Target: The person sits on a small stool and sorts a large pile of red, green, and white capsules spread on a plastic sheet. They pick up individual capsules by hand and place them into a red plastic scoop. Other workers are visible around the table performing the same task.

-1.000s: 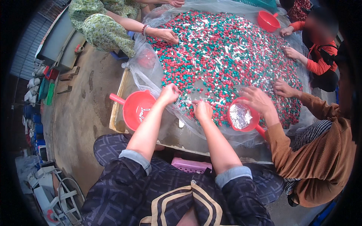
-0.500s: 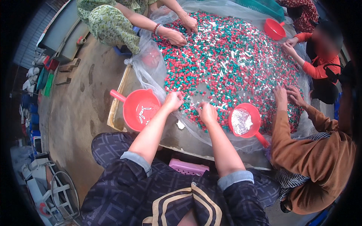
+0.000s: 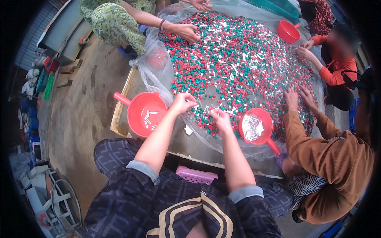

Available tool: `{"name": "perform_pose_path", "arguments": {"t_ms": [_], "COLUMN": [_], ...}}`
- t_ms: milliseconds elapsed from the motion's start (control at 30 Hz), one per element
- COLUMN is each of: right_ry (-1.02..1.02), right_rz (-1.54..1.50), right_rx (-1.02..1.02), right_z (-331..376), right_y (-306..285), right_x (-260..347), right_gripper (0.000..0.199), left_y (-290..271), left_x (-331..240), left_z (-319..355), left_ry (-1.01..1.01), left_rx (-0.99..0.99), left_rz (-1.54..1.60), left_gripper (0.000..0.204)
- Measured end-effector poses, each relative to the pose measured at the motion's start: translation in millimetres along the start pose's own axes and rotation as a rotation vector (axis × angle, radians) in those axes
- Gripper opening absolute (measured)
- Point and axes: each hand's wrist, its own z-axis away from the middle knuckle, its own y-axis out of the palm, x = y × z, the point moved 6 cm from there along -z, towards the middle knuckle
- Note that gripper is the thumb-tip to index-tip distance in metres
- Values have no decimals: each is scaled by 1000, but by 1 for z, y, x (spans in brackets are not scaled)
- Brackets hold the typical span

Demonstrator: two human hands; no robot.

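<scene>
Both hands shifted slightly left since earlier. Left hand [image 3: 181,102] pinched shut at the edge of the red/green/white pellets [image 3: 238,63], contents unclear; right hand [image 3: 220,119] curled, fingertips down on them. Three red scoops: left scoop [image 3: 145,113] few white pieces, middle scoop [image 3: 256,127] many, far scoop [image 3: 287,31] unclear.

Glossy plastic scoop [image 3: 145,113]; clear crinkled plastic sheet [image 3: 158,75]; matt plastic pellets [image 3: 238,55]

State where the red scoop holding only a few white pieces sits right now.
In the head view, the red scoop sits left of centre at the near edge of the plastic sheet, just left of the person's left hand, its handle pointing left.
</scene>
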Motion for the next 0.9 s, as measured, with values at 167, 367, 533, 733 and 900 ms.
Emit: {"name": "perform_pose_path", "arguments": {"t_ms": [167, 367, 533, 733, 900], "right_ry": [76, 152, -262, -196, -233], "right_rz": [-714, -584, 825, 1199, 1192], "right_rx": [254, 74, -322, -263, -279], "right_z": [16, -15, -11, -16, -9], "right_y": [0, -9, 20, 35, 40], "right_x": [9, -10, 32, 34, 35], "right_gripper": [15, 20, 35, 19, 19], "left_y": [-91, -162, -110, -98, -90], "left_x": [-38, -21, -70, -70, -56], "left_z": [36, 66, 69, 63, 33], "left_ry": [181, -165, 16, 1, 173], "left_rx": [-255, -311, -381, -331, -435], "left_rz": [-38, -511, -441, -332, -456], "left_gripper": [15, 30, 33, 22, 20]}}
